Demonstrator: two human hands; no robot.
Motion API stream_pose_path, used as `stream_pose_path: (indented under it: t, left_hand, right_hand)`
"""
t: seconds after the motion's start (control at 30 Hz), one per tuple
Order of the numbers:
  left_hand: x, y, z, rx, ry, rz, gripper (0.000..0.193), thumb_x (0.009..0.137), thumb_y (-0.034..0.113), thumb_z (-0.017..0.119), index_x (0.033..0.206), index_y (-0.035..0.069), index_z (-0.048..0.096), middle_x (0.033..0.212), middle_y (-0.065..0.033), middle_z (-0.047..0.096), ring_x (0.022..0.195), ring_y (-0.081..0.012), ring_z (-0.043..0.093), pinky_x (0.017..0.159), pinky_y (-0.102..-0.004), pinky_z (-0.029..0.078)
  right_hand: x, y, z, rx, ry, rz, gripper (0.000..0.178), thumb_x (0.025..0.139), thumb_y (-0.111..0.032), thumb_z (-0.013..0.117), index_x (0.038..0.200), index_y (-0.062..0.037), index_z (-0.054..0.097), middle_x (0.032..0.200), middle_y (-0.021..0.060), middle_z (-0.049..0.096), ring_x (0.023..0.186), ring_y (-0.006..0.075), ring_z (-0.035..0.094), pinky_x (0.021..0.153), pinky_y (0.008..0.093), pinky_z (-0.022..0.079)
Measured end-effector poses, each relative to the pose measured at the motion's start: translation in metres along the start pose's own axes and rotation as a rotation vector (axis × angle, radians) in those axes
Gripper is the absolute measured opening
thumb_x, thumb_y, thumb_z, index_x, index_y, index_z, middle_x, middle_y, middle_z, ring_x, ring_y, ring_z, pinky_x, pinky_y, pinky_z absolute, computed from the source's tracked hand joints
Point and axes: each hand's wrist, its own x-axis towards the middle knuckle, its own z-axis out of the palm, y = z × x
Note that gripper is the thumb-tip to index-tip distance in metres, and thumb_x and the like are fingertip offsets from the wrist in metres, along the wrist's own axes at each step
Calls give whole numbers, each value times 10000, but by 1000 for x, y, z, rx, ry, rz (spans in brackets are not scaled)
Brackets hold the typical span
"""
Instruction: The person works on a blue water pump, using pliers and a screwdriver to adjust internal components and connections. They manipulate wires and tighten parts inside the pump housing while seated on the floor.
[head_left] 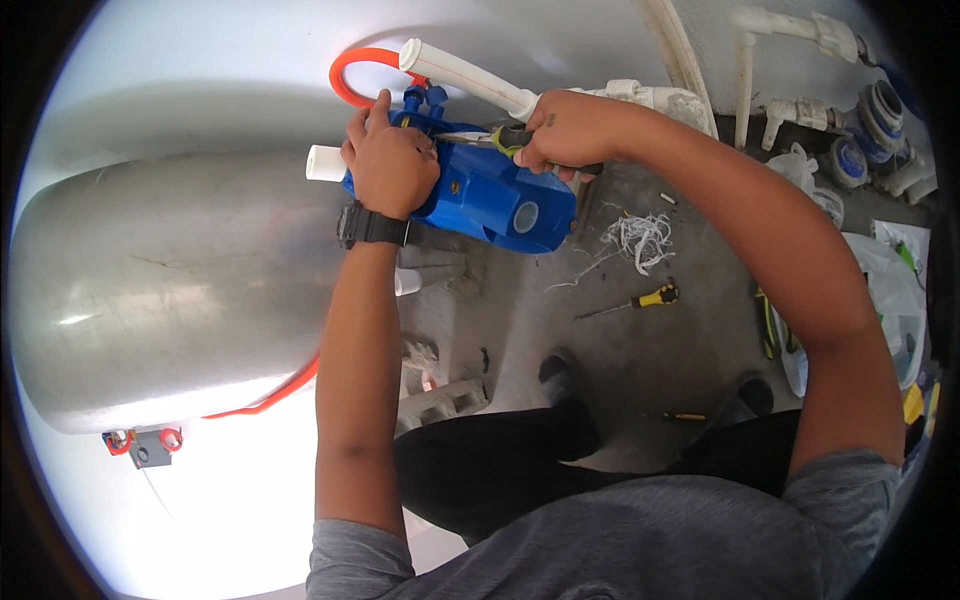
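A blue pump housing (480, 195) with a round pale window sits beside a metal tank, two dark blue cable fittings at its far end. My left hand (392, 165), with a black watch at the wrist, grips the housing's left end, fingers bent over it. In my right hand (562, 130) are long-nose pliers (512, 140) with green and black handles. Their jaws point left and reach the housing close to my left thumb. Whatever lies at the jaw tips is too small to tell. An orange corrugated conduit (345, 75) loops behind the fittings.
The metal tank (180, 280) fills the left side. White pipes (465, 80) run behind the pump. On the floor lie tangled white strands (640, 240), a yellow-black screwdriver (655, 296) and a concrete block (445, 402). Plastic bags (885, 290) and blue-white pipe fittings (880, 115) are at right.
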Motion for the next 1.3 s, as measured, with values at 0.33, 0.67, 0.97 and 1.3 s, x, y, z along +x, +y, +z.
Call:
stream_pose_path:
  t: [0.33, 0.67, 0.97, 1.3]
  left_hand:
    - [1, -8, 3, -163, 22, 23, 159, 732, 161, 788, 873, 207, 843, 1590, -124, 447, 1479, -439, 297, 1169, -618, 226]
    - [3, -3, -2, -140, 38, 108, 138, 753, 146, 802, 874, 202, 839, 1581, -36, 456, 1519, -428, 240, 1194, -703, 118]
    - [0, -8, 2, -153, 89, 183, 127, 753, 134, 798, 863, 185, 838, 1578, -40, 460, 1508, -431, 266, 1202, -645, 192]
    - [-6, 4, 2, 28, 131, 120, 131, 782, 260, 761, 843, 170, 834, 1582, -141, 458, 1491, -444, 304, 1195, -646, 202]
  right_hand:
    - [14, 12, -10, 119, -79, -4, 260, 918, -270, 701, 837, -24, 691, 759, 54, 642, 604, 188, 620, 487, 356, 504]
    - [7, 10, 3, 44, -114, 16, 260, 913, -225, 706, 828, 20, 700, 786, 78, 675, 654, 170, 652, 498, 328, 505]
    - [6, 23, -9, 76, 15, -37, 261, 910, -239, 715, 796, -4, 705, 738, 68, 660, 640, 171, 647, 498, 346, 516]
    - [0, 23, 31, -309, 279, -224, 428, 877, -333, 712, 983, 82, 729, 900, 291, 709, 886, 414, 712, 827, 441, 558]
